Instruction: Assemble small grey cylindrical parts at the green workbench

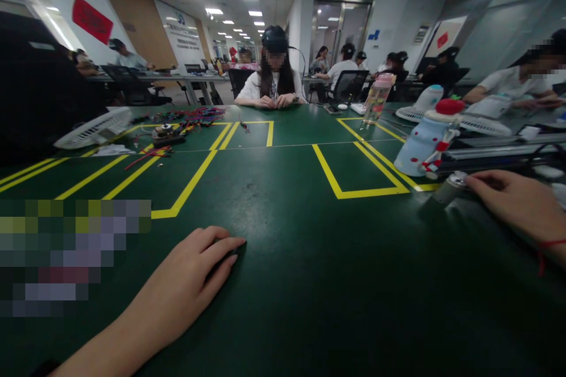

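Observation:
My left hand rests on the green table, left of the middle, its fingers loosely bent and slightly apart, with nothing seen in them. At the right edge of the view, my right hand pinches the top edge of a small grey metal cylinder between thumb and fingertips. The cylinder leans slightly and seems to touch the table. Just behind it stands a light blue bottle with a red top and red dots.
Yellow tape marks boxes on the table. Tangled wires and a white fan lie at the back left. A clear pink-lidded bottle and more fans stand at the back right. A person sits opposite.

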Demonstrator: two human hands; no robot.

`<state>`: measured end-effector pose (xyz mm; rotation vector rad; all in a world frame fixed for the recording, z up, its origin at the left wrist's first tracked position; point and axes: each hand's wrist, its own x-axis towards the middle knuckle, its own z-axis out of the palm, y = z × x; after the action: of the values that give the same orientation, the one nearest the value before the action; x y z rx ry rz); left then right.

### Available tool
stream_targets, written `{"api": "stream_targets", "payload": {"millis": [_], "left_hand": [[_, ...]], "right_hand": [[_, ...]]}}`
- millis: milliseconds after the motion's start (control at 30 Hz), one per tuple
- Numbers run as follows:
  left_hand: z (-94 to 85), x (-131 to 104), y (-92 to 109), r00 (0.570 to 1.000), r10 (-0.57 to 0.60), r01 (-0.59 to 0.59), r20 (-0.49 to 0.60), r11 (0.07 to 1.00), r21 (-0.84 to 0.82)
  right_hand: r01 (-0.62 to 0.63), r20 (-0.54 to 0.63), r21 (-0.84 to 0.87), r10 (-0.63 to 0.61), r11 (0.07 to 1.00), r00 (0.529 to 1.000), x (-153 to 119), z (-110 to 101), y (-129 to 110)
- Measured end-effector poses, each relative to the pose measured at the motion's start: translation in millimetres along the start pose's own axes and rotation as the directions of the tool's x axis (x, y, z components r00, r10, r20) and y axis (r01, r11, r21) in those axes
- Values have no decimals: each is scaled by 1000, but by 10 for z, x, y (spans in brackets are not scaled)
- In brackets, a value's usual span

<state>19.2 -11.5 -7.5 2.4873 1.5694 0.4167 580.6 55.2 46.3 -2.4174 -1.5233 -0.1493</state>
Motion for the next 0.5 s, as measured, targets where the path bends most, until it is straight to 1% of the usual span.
{"api": "stream_targets", "payload": {"millis": [67, 167, 233, 333, 500], "left_hand": [[-4, 0, -1, 1000, 18, -18, 3, 999, 37], [-1, -3, -5, 999, 52, -51, 0, 994, 97], [2, -5, 1, 997, 77, -76, 2, 987, 140], [3, -4, 14, 995, 98, -99, 13, 977, 187], [7, -1, 12, 993, 116, -116, 10, 974, 196]], "right_hand": [[-13, -31, 19, 13, 1000, 999, -38, -18, -59], [6, -24, 47, -5, 999, 1000, -87, -44, -106], [37, -24, 59, -35, 998, 999, -103, -45, -104], [74, -55, 75, -70, 994, 996, -89, -3, -69], [-12, -126, 165, 33, 986, 992, 17, 161, -12]]}}
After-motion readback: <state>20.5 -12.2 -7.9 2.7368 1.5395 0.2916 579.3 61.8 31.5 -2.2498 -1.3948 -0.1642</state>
